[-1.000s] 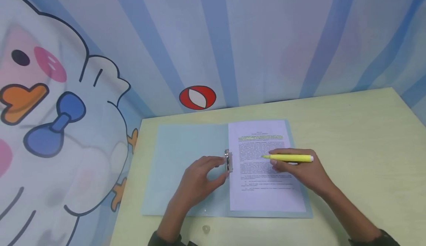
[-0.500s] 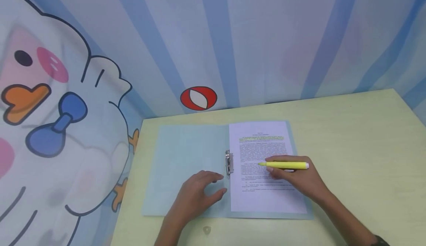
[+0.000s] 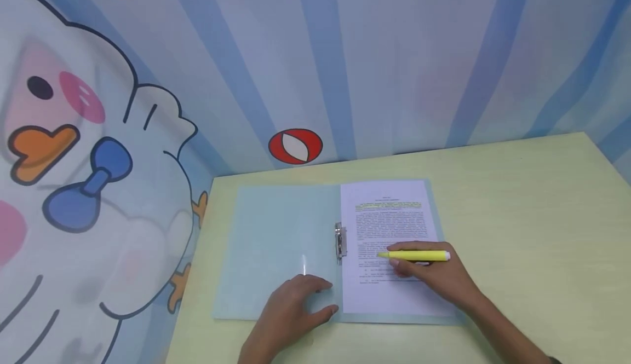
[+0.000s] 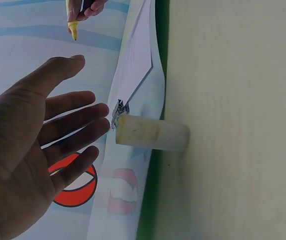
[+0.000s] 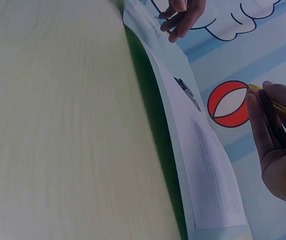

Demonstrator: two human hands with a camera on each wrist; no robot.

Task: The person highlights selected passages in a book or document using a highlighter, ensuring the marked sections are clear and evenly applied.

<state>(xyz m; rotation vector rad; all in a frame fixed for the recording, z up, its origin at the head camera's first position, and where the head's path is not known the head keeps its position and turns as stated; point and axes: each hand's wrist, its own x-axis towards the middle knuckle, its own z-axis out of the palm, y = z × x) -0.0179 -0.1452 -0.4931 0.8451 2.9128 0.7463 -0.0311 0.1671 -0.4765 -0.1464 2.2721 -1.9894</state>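
Observation:
A light-blue ring folder (image 3: 281, 232) lies open on the table, with a printed sheet (image 3: 374, 298) on its right side. Yellow highlighting (image 3: 389, 206) marks the first lines of text. My right hand (image 3: 439, 273) pinches a yellow highlighter (image 3: 419, 255) between thumb and fingers, its bare tip pointing left. The wrist views show it held above the page, apart from the paper. Near the folder's lower middle edge hovers my left hand (image 3: 296, 312), fingers loosely spread and holding nothing. Between its reach and the sheet sits the metal ring clip (image 3: 339, 241), which looks closed.
The pale wooden table (image 3: 532, 216) extends to the right of the folder. A wall covering (image 3: 394, 68) with blue stripes and a cartoon bird stands behind and at the left. In the left wrist view a pale cylindrical shape (image 4: 152, 132) appears near the folder's edge, its kind unclear.
My left hand has withdrawn from the ring clip toward the folder's lower edge. With the highlighter in it, my right hand has moved down the page and slightly left.

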